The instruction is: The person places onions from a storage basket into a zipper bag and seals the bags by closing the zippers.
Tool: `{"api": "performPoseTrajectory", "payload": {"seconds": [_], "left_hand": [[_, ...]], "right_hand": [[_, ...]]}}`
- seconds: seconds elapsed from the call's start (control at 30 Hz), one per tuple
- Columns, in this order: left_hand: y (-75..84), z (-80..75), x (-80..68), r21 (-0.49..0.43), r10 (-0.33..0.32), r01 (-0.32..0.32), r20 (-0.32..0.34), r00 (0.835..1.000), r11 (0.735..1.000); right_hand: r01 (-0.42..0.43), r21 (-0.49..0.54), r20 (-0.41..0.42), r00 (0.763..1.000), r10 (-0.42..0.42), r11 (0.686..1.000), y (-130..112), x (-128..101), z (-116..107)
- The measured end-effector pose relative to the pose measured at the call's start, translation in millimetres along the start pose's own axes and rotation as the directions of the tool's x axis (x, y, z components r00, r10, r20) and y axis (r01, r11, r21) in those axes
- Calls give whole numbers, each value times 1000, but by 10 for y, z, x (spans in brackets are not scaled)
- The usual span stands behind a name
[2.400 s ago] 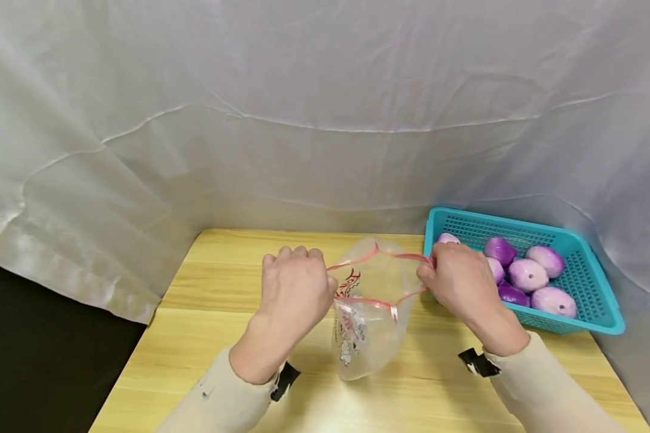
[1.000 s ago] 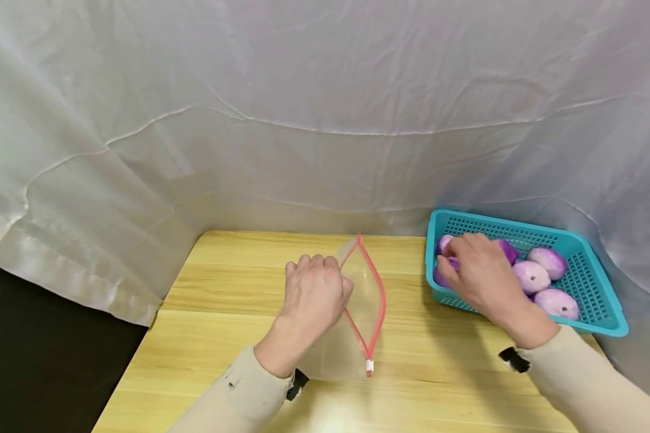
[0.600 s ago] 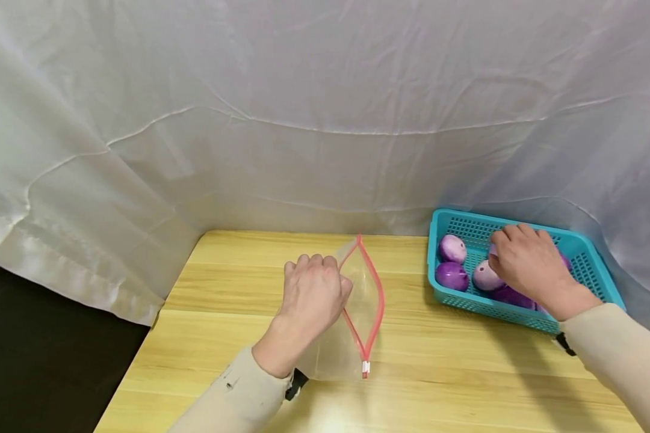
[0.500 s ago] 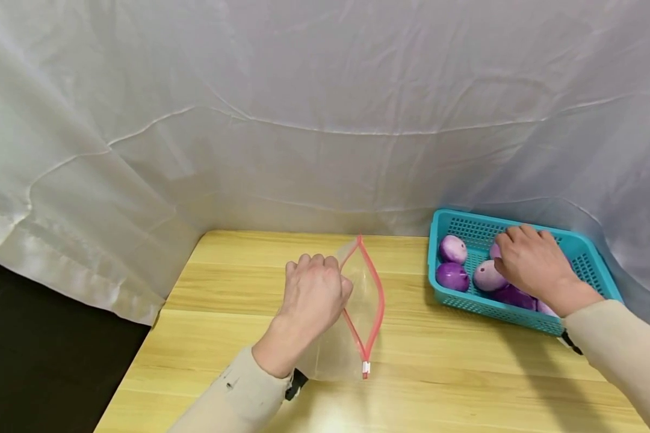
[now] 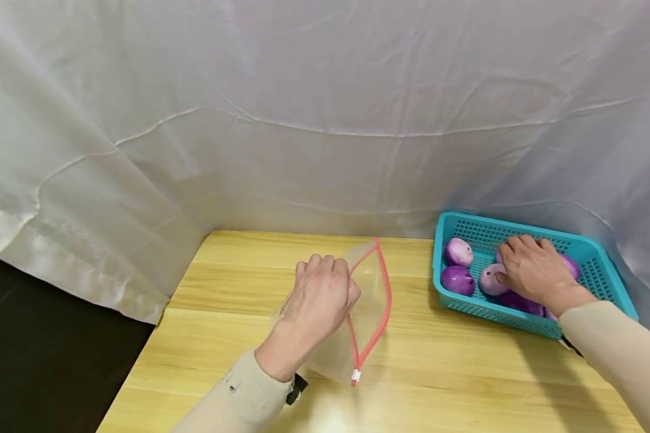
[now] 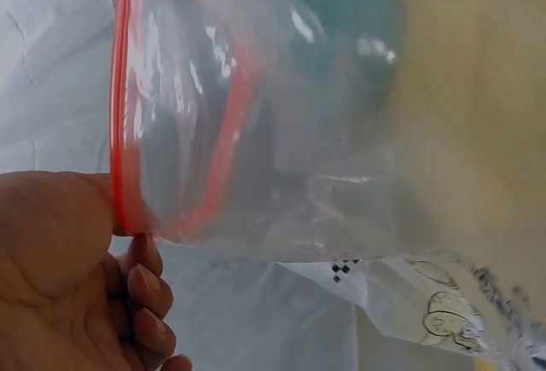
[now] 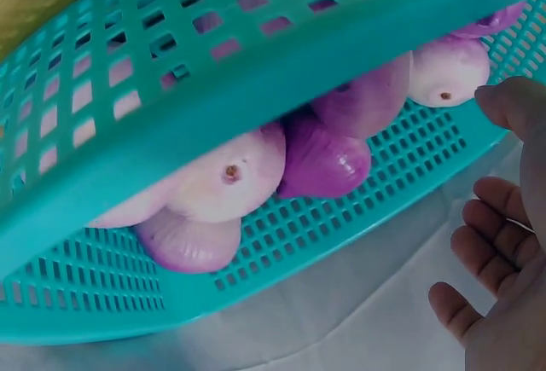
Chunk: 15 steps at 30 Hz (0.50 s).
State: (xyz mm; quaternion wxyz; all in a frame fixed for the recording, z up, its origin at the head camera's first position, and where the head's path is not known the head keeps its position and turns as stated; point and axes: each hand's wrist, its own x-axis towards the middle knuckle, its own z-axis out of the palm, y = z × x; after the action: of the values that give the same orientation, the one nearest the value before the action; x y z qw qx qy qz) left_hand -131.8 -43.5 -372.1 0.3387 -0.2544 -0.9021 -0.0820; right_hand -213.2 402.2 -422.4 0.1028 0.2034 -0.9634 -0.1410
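While the left grip [image 5: 322, 294], one bare hand, is clamped on a bag [image 5: 369, 294] at its red edge, thumb against fingers, the right grip [image 5: 536, 270], one bare hand, has its fingers apart over a basket [image 5: 487, 310], thumb just beside a pale onion; contact there cannot be told. Bag: one, over the counter [image 5: 439, 361], to the left of the basket; clear film, mouth gaping, red closure strips [image 5: 388, 300] along both lips, one white slider [image 5: 355, 376] at the near end, dark print [image 6: 452, 311] with a cartoon figure. Onions [image 5: 457, 281]: at least six, lying in the basket, some part-covered by the right grip, full count uncertain; rounded, glossy, some pale with a purple flush, some deep purple, several with a dark end spot. Basket: one, turquoise, perforated walls, at the counter's far right. Sleeves [image 5: 244, 391]: two, pale, each with one black wrist piece [image 5: 297, 389]. Counter: one, yellow, wood-grained. Cloth [image 5: 325, 168]: grey-white, hanging behind.
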Motion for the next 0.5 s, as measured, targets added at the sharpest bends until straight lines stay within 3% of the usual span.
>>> {"api": "performPoseTrajectory", "payload": {"seconds": [0.27, 0.5], "left_hand": [[1, 24, -11, -11, -9, 8, -36, 999, 1000], [1, 24, -10, -24, -17, 17, -4, 1000, 1000]], "right_hand": [[-16, 17, 20, 1000, 15, 1000, -5, 13, 70], [0, -21, 85, 996, 2, 1000, -13, 22, 150]]}}
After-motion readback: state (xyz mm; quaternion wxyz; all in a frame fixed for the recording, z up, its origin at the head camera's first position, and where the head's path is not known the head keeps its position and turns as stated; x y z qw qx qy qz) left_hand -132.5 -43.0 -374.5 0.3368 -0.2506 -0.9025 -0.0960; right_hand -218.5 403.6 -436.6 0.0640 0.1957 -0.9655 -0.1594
